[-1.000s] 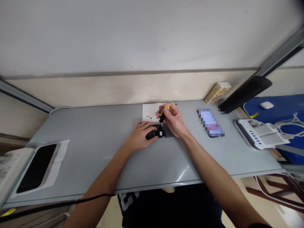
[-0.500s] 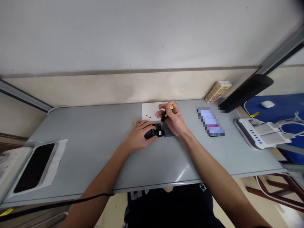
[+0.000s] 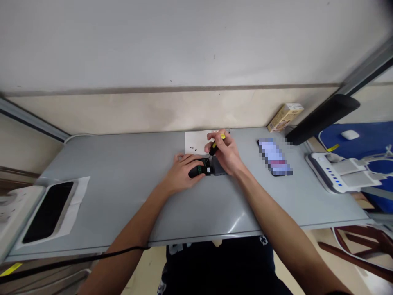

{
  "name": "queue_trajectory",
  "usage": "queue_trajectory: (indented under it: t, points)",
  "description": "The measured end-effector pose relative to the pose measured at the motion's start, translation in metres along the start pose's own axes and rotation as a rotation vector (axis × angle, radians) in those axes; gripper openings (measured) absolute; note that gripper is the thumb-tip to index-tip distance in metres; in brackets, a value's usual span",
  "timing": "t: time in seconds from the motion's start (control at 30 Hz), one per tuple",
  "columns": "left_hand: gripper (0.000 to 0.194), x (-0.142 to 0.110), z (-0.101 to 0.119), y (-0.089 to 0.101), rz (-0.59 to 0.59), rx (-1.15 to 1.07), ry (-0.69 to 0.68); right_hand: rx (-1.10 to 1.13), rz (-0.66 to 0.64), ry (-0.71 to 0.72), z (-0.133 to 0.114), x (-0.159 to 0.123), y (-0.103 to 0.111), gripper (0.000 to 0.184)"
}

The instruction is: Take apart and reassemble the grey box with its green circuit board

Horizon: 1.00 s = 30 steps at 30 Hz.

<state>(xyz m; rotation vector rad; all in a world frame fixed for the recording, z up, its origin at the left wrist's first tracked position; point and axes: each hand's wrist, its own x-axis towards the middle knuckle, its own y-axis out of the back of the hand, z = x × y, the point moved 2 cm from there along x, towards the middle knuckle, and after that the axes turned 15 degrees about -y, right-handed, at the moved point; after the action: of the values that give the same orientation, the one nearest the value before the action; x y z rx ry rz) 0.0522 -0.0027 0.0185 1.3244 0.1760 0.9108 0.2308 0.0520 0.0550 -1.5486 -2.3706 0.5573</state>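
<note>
With fingers curled over it, my left hand (image 3: pixel 184 170) grips a small black device (image 3: pixel 196 170) whose green circuit board shows between thumb and fingers. A yellow-and-black screwdriver (image 3: pixel 216 145) is pinched in my right hand (image 3: pixel 229 153), its shaft slanting down to the board. Whether the tip sits in a screw is too small to tell. A dark grey box-like block (image 3: pixel 218 167) lies against the device's right side, partly under my right hand. Behind the hands, a white sheet of paper (image 3: pixel 196 141) bears several tiny dark bits.
A smartphone (image 3: pixel 274 157) with a lit, blurred screen lies to the right. Beyond it are a small carton (image 3: pixel 285 117), a black cylinder-like object (image 3: pixel 322 119) and a white charging dock (image 3: pixel 334 172). On the left, a dark-screened phone (image 3: pixel 49 211) rests on white paper.
The view has shifted slightly, so everything sits a little further right. Both hands keep their hold, and the screwdriver stays at the board, slightly more upright.
</note>
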Motion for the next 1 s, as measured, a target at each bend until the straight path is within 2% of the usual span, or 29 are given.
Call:
queue_trajectory:
  t: [0.17, 0.33, 0.4, 0.5, 0.63, 0.73, 0.87, 1.0]
  points:
    - [0.023, 0.0, 0.001, 0.0, -0.008, 0.002, -0.002, -0.028, 0.051, 0.016, 0.002, 0.003, -0.001, 0.045]
    - [0.022, 0.0, 0.0, 0.0, -0.005, 0.014, 0.004, 0.072, -0.005, -0.069, -0.005, 0.003, 0.0, 0.044]
    - [0.021, 0.0, 0.0, 0.0, -0.005, 0.014, -0.002, 0.068, 0.013, -0.049, -0.005, 0.003, 0.004, 0.039]
    - [0.021, 0.0, 0.0, 0.0, -0.008, 0.011, -0.009, 0.033, 0.053, -0.018, 0.0, 0.004, 0.008, 0.044]
    - [0.022, 0.001, -0.001, -0.001, -0.02, 0.006, 0.002, -0.036, 0.071, 0.028, 0.002, 0.005, 0.004, 0.041]
    - [0.022, 0.001, -0.001, -0.001, -0.017, 0.006, 0.006, 0.019, 0.016, -0.049, -0.002, 0.005, 0.0, 0.046]
    - [0.022, 0.001, -0.001, 0.001, -0.022, -0.001, 0.013, 0.13, -0.01, -0.092, -0.007, 0.002, 0.003, 0.033]
    - [0.023, 0.002, -0.001, 0.003, -0.031, -0.012, 0.015, 0.093, 0.028, -0.078, -0.002, 0.002, 0.006, 0.044]
